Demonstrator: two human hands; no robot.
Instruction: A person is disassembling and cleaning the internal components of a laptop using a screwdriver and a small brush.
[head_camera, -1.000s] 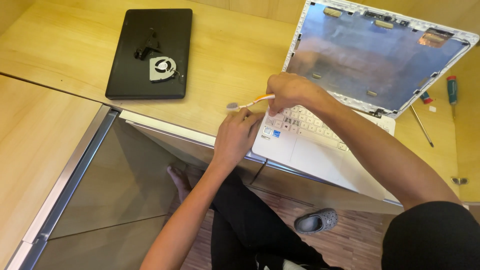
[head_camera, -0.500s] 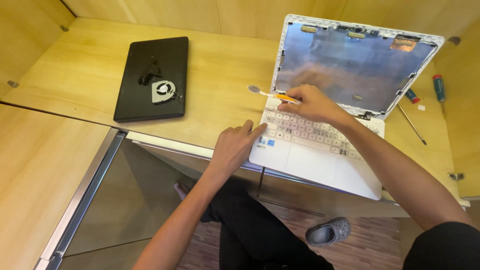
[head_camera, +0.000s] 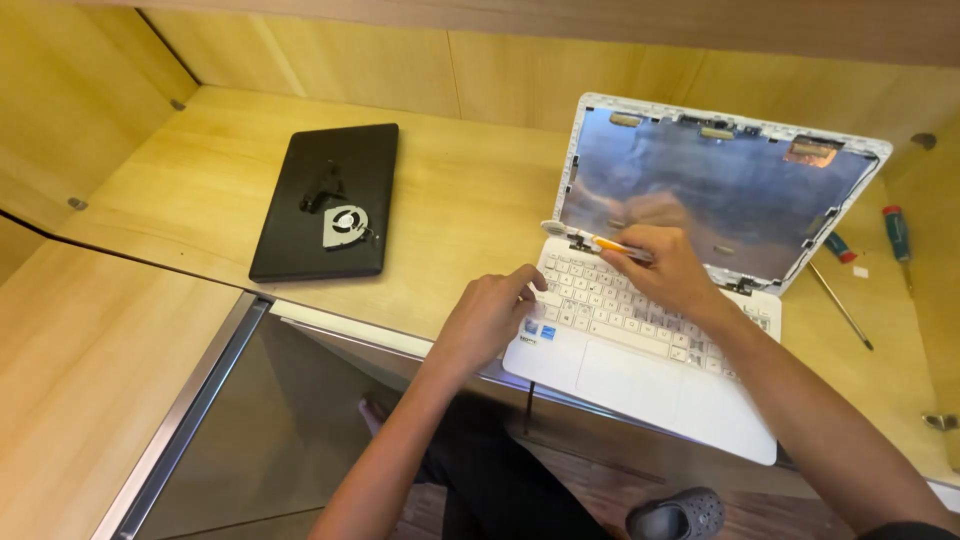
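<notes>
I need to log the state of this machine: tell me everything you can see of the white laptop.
The white laptop sits open at the wooden desk's front edge, its near corner overhanging. The lid stands upright with its screen panel removed, showing a silvery foil-like back, bare hinges and a clip-lined frame. Keyboard and touchpad are white plastic. The left hand rests on its left front corner; the right hand holds an orange-handled tool to the left hinge.

The right hand (head_camera: 668, 268) has moved from the front left corner of the white laptop (head_camera: 650, 340) up to its left hinge, and the orange tool (head_camera: 612, 246) now lies flat there. The left hand (head_camera: 487, 318) has come onto the laptop's left edge.
</notes>
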